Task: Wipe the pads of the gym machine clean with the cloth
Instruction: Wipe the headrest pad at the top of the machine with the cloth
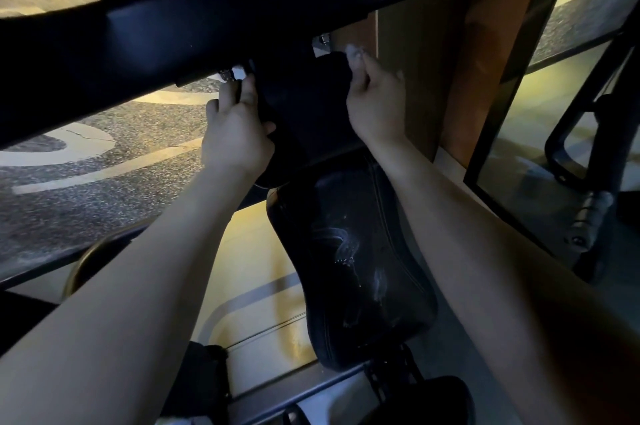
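A black upper pad (304,106) hangs under the machine's dark crossbeam (138,30). My left hand (239,130) grips the pad's left edge, fingers curled round it. At the pad's upper right corner my right hand (375,102) has its fingers curled on a small pale cloth (354,51), of which only a bit shows at the fingertips. Below, between my forearms, lies a black seat pad (356,269) with pale wet streaks across its surface.
A wooden panel (433,71) stands just behind my right hand. On the right are a glass pane (540,120) and a black frame tube (585,134). Speckled floor (104,182) with pale lines lies to the left. A brass-coloured ring (86,258) is at lower left.
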Available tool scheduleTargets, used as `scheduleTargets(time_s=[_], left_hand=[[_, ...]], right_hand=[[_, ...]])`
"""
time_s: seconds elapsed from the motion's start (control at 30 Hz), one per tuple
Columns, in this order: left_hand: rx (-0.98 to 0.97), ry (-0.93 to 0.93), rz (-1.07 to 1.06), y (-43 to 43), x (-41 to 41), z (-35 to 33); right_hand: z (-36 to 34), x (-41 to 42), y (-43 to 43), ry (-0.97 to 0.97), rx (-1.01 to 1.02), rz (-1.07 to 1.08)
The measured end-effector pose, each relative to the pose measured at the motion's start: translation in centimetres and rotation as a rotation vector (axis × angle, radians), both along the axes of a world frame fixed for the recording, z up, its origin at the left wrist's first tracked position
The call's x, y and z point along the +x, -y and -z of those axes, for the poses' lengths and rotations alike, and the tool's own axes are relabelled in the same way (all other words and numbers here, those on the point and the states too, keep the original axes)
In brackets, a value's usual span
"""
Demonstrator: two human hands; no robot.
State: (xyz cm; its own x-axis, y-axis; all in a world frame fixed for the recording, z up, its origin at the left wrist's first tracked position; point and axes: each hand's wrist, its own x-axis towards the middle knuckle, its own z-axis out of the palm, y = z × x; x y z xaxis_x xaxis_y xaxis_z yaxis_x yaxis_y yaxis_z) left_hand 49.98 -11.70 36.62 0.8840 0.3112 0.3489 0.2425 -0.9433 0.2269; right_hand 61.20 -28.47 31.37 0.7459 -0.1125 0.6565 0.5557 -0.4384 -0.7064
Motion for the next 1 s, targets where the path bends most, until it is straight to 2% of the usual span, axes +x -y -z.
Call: scheduleTargets(time_s=[0.07, 0.27, 0.37, 0.47, 0.6, 0.7, 0.77, 0.87, 1.0], left_hand=[[-0.002, 0.012, -0.014, 0.1, 0.1, 0.1], [0.01, 0.007, -0.048, 0.8, 0.2, 0.6], [0.0, 0.017, -0.054, 1.2, 0.4, 0.7], [-0.015, 0.024, -0.043, 1.2, 0.4, 0.7], [-0.039, 0.017, -0.031, 0.9, -0.2, 0.7], [-0.092, 0.055, 0.02, 0.5, -0.6, 0.7], [-0.194, 0.114, 0.054, 0.5, -1.5, 1.1], [-0.375, 0.151, -0.024, 0.6, -3.5, 2.5], [-0.343, -0.015, -0.079, 0.3, -5.4, 4.5]], right_hand=[[1.7, -0.5, 0.9, -0.083, 0.052, -0.047], [6.5, -1.7, 4.2, -0.423, -0.026, -0.278], [3.3, -1.1, 4.4, -0.447, 0.05, -0.322], [0.3, -0.6, 3.0, -0.37, 0.17, -0.326], [1.4, -1.9, 3.0, -0.369, -0.092, -0.234], [2.9, -3.3, 4.0, -0.463, -0.138, -0.235], [3.0, -4.0, 4.9, -0.53, -0.044, -0.277], [2.9, -4.0, 6.3, -0.636, 0.099, -0.251], [3.0, -3.9, 5.4, -0.726, 0.253, -0.165]])
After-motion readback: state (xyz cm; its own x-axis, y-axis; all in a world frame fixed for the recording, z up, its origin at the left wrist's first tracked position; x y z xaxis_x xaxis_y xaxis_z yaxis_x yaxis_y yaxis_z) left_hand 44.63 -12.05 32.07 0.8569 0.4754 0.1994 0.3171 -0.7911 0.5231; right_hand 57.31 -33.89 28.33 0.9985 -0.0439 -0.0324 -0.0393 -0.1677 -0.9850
